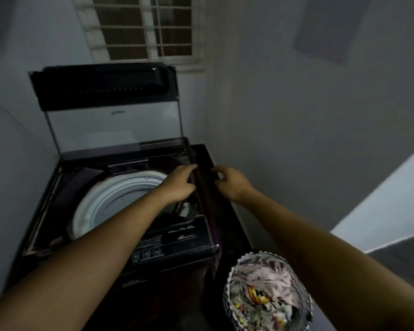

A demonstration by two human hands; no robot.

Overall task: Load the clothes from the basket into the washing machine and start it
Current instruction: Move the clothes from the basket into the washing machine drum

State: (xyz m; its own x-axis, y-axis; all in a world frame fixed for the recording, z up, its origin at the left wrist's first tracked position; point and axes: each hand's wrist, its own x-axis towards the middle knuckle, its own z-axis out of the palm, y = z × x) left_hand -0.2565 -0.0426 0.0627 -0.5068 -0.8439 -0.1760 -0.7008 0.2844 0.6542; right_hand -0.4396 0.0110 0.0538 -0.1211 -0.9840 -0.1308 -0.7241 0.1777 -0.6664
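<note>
Grey walls (296, 115) back the washer (177, 237), lid (110, 125) up. Clothes (265, 280) fill the basket (227, 290) by its right side: soft and light, best grabbed in bunches from the top, pinkish and flowery. Left hand (179, 185) and right hand (233, 183) curl beside a dark strip (202, 187); holding it or not, I cannot tell.

Washing machine (177, 237) in corner, lid (115, 125) upright, white drum rim (120, 194) exposed. Left hand (179, 185) fingers stretched along inner side of dark strip (206, 199) at machine's right edge; right hand (232, 183) fingers curled on outer side. Basket (227, 290) of clothes (265, 278) beside machine.
</note>
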